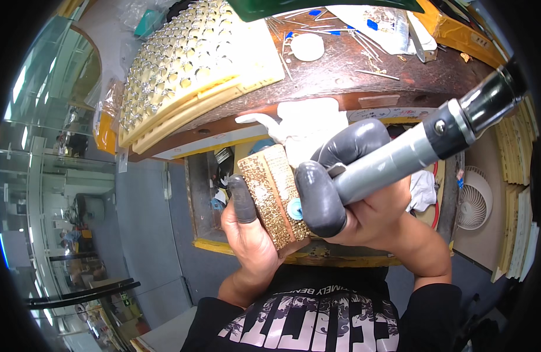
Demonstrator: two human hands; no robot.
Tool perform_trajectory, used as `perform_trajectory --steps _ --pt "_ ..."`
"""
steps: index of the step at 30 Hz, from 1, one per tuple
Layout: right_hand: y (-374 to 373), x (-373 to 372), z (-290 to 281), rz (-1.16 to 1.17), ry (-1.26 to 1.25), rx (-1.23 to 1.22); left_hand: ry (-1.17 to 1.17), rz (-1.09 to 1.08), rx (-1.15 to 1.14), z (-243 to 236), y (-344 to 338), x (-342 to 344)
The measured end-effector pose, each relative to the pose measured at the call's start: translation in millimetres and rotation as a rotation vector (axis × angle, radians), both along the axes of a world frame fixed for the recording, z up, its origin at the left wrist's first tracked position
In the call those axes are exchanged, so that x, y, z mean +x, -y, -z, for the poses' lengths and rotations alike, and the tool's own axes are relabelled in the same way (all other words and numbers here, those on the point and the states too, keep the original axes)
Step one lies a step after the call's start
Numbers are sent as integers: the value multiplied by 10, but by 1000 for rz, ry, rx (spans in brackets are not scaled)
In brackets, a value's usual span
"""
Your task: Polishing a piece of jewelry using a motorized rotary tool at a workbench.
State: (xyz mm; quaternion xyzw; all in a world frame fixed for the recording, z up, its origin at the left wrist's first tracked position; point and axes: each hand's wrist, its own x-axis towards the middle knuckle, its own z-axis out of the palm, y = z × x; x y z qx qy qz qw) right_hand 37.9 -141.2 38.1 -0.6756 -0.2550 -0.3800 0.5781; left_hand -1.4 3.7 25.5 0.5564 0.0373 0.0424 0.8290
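My left hand (250, 226) grips a small gold-textured rectangular block (273, 190) from below, a dark rubber cot on its thumb. My right hand (364, 205), with dark cots on the thumb and forefinger, is closed around a grey and black cylindrical power handpiece (423, 146). The handpiece tip meets the block near a small teal round spot (295, 207) on the block's right edge. Both hands sit close to my chest, below the wooden bench edge (317, 102).
A cream tray of several shiny metal pieces (188, 64) lies on the bench at the upper left. Thin metal rods, a white disc (307, 47) and plastic bags are at the back. A white cloth (308, 126) hangs at the edge. A small fan (474, 199) stands right.
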Motion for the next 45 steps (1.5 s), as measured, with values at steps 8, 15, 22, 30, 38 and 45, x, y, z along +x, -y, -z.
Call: perform_trajectory --steps 8,15,22,30,38,45 --pt "7 -11 -16 -10 -9 -3 39 26 -7 6 -7 6" --pt "5 -1 -5 -7 -20 -6 17 51 6 1 -30 -3" --pt "-4 1 -3 6 -2 -9 -12 42 -13 -5 -23 -19" --pt "-18 9 -11 8 4 9 0 37 -11 33 -41 -13" --pt "-24 20 -7 8 -7 25 4 38 1 31 -30 -4" --pt "-11 7 -19 11 -7 9 40 52 -1 22 -17 -1"
